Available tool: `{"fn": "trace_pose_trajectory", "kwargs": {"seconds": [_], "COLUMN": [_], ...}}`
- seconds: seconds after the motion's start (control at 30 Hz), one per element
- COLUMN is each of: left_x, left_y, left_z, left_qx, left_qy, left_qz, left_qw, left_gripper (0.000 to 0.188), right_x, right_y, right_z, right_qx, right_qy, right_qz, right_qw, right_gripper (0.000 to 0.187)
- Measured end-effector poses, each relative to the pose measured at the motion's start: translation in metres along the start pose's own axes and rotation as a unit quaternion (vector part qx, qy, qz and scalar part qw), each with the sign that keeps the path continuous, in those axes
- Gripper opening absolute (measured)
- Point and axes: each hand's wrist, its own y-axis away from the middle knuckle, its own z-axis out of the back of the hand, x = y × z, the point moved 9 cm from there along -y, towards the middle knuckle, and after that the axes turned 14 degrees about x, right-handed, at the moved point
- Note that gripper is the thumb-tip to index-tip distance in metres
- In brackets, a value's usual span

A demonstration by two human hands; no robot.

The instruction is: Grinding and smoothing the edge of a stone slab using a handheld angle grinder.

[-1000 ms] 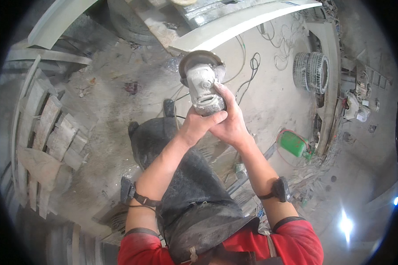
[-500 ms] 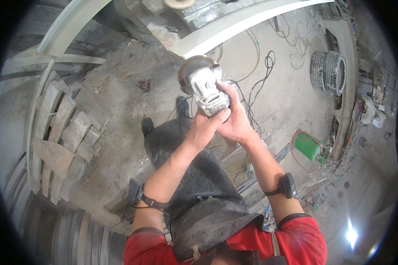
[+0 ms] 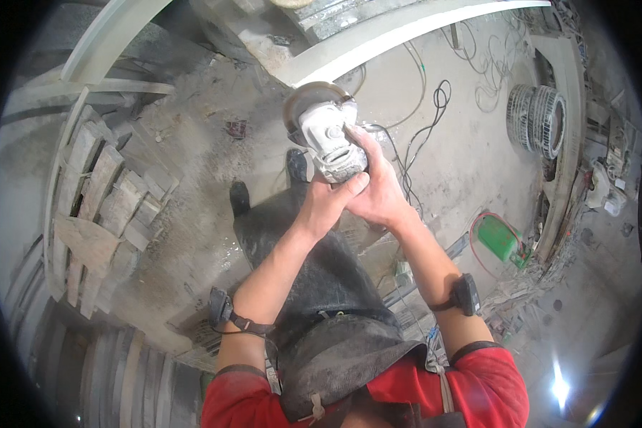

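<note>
Both my hands grip a dusty angle grinder (image 3: 328, 139) in front of me. Its round disc (image 3: 308, 98) points away, at the corner of a long pale slab (image 3: 385, 46); I cannot tell whether the two touch. My left hand (image 3: 324, 207) is wrapped round the rear of the tool, thumb across it. My right hand (image 3: 379, 182) holds its right side, with a finger stretched forward along the body. The underside of the grinder and most fingertips are hidden. A dark apron (image 3: 314, 285) hangs below my forearms.
Stone offcuts (image 3: 107, 192) lean in a rack at left, and slabs (image 3: 128, 378) stand at lower left. Black cable (image 3: 435, 107) loops over the floor right of the grinder. Tyres (image 3: 535, 118) and a green container (image 3: 497, 237) with a red hose are farther right.
The grinder and both hands have shifted very slightly up and left in view. The surroundings have shifted a little too, as the view turned. My grip is unchanged.
</note>
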Motion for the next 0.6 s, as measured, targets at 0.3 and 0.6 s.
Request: {"fn": "trace_pose_trajectory", "kwargs": {"seconds": [0.3, 0.6], "left_x": [0.009, 0.03], "left_y": [0.007, 0.018], "left_z": [0.001, -0.017], "left_qx": [0.043, 0.004], "left_qy": [0.014, 0.053], "left_qz": [0.024, 0.037], "left_qw": [0.999, 0.998], "left_gripper": [0.059, 0.055], "right_x": [0.003, 0.009], "right_y": [0.01, 0.03], "right_z": [-0.005, 0.001], "right_qx": [-0.002, 0.018], "right_qy": [0.033, 0.045], "right_qz": [0.008, -0.03], "right_qw": [0.999, 0.998], "right_gripper": [0.081, 0.081]}}
